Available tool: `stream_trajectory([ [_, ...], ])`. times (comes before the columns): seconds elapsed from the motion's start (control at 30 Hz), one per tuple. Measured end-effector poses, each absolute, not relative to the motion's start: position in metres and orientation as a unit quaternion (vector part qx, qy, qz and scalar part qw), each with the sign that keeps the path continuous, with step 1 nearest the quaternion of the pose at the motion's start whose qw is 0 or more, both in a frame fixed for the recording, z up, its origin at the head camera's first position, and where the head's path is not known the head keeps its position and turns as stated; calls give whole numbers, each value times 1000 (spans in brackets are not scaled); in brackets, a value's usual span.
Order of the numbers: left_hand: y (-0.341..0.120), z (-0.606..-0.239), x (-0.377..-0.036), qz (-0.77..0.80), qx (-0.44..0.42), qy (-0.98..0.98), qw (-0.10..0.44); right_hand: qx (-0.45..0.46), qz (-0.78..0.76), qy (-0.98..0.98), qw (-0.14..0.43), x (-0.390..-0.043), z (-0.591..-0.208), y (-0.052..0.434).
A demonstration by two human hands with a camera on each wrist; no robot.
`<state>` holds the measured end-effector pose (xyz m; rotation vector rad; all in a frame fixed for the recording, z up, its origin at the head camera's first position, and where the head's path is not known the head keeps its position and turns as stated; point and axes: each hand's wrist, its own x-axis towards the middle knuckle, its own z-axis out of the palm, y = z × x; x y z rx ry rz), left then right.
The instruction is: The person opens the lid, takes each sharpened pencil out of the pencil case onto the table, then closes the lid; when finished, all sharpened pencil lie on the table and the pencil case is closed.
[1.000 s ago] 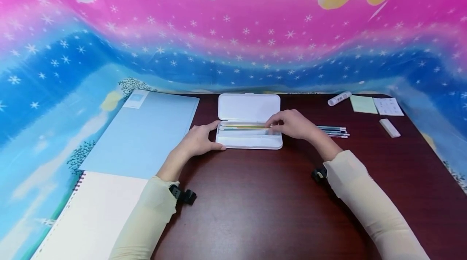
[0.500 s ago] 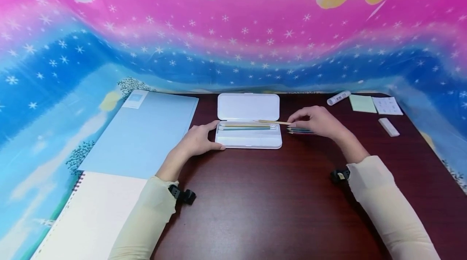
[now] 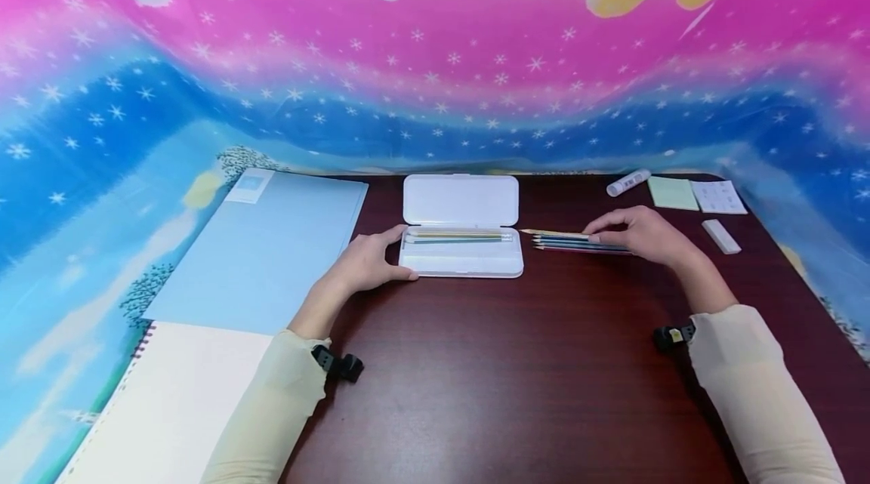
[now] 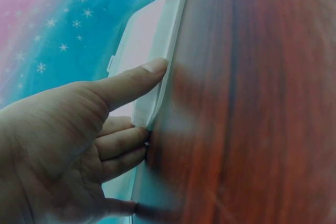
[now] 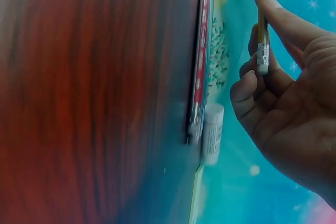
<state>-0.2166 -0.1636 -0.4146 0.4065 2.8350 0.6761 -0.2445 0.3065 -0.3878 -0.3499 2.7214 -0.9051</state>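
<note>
An open white pencil case [image 3: 462, 261] lies on the dark red table [image 3: 489, 378], with its lid [image 3: 461, 201] folded back and two pencils [image 3: 455, 237] in the tray. My left hand [image 3: 390, 254] grips the case's left end, thumb at the far corner. In the left wrist view the thumb of this left hand [image 4: 142, 103] lies along the case's edge [image 4: 157, 40]. My right hand [image 3: 598, 233] pinches a yellow pencil [image 3: 553, 232] just above several pencils [image 3: 578, 245] lying right of the case. The right wrist view shows this right hand [image 5: 273, 66] round the yellow pencil's eraser end [image 5: 261, 35].
A light blue folder [image 3: 272, 242] and a spiral notebook [image 3: 177, 401] lie on the left. At the back right are a glue stick [image 3: 628, 182], a green sticky pad [image 3: 673, 193], a white sheet [image 3: 720, 197] and an eraser [image 3: 720, 236]. A colourful cloth hangs behind.
My right hand lifted a yellow pencil out of the case and carried it right, over the pencils on the table. My left hand stayed on the case.
</note>
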Motion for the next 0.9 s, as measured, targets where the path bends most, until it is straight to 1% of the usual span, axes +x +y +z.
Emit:
stream_trajectory([
  [0.17, -165, -415, -216, 227, 135, 959, 102, -102, -307, 935, 146, -247, -393, 320],
  [0.4, -165, -414, -216, 227, 132, 959, 102, -98, -281, 942, 157, -250, -399, 335],
  [0.6, -165, -414, -216, 229, 133, 959, 101, -103, -268, 946, 150, -248, -402, 339],
  [0.9, -165, -414, -216, 228, 137, 959, 100, -125, -239, 954, 131, -248, -404, 332],
])
